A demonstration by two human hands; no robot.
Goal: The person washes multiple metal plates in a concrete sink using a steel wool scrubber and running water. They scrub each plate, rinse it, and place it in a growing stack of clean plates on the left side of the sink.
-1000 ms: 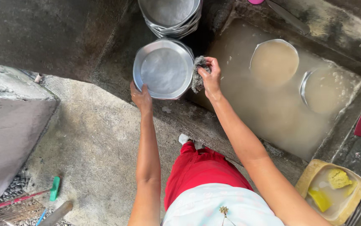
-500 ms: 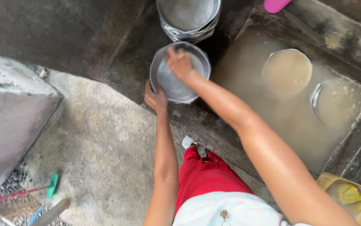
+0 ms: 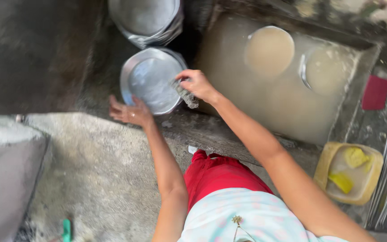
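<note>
A round shiny metal plate (image 3: 148, 78) is tilted up over the wet floor beside a water basin. My left hand (image 3: 128, 112) grips its lower left rim. My right hand (image 3: 195, 85) holds a grey steel-wool scrubber (image 3: 185, 95) against the plate's right side. Both arms reach forward from my lap, over my red trousers (image 3: 222, 172).
A concrete basin of murky water (image 3: 265, 107) holds two submerged round pans (image 3: 269, 49) (image 3: 326, 69). A stack of metal bowls (image 3: 146, 18) stands behind the plate. A yellow tub (image 3: 321, 168) with yellow sponges sits at the right, near a red object (image 3: 375, 92). A grey stone slab (image 3: 5, 170) lies at the left.
My right hand has moved from the plate's middle to its right side with the scrubber. The plate has stayed in my left hand; the view shifted slightly.
</note>
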